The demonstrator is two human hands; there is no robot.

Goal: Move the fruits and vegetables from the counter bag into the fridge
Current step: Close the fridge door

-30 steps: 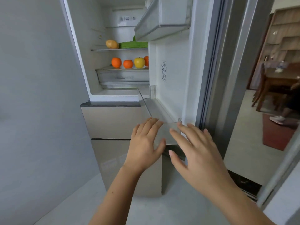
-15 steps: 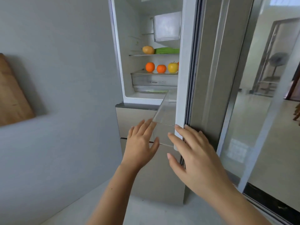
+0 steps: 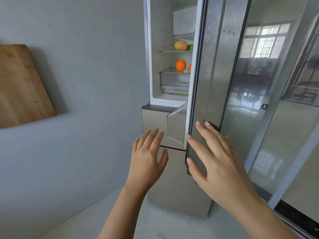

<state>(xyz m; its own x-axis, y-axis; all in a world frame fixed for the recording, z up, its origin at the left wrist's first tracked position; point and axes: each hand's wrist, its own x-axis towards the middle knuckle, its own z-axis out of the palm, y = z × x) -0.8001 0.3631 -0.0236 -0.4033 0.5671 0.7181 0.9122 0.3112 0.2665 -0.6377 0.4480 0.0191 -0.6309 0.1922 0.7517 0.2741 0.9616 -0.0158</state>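
Far left of the fingers, a wooden board (image 3: 22,83) is seen against the wall. The left hand (image 3: 148,157) is held flat, fingers (image 3: 155,137) straight and empty. Above and beyond them, inside the fridge (image 3: 155,49), an orange (image 3: 180,65) is shelved, round, glossy and bright, with a tan potato-like piece (image 3: 180,45) higher up. Both are judged firm, light and bruisable, best cupped whole. The door (image 3: 212,66) is met by the right hand (image 3: 219,163), spread wide.

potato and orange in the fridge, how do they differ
The potato is dull yellow-brown and oval; the orange is bright orange and round. The potato sits on the upper shelf; the orange sits one level down, above the drawer. Both are whole and show in the gap beside the door.
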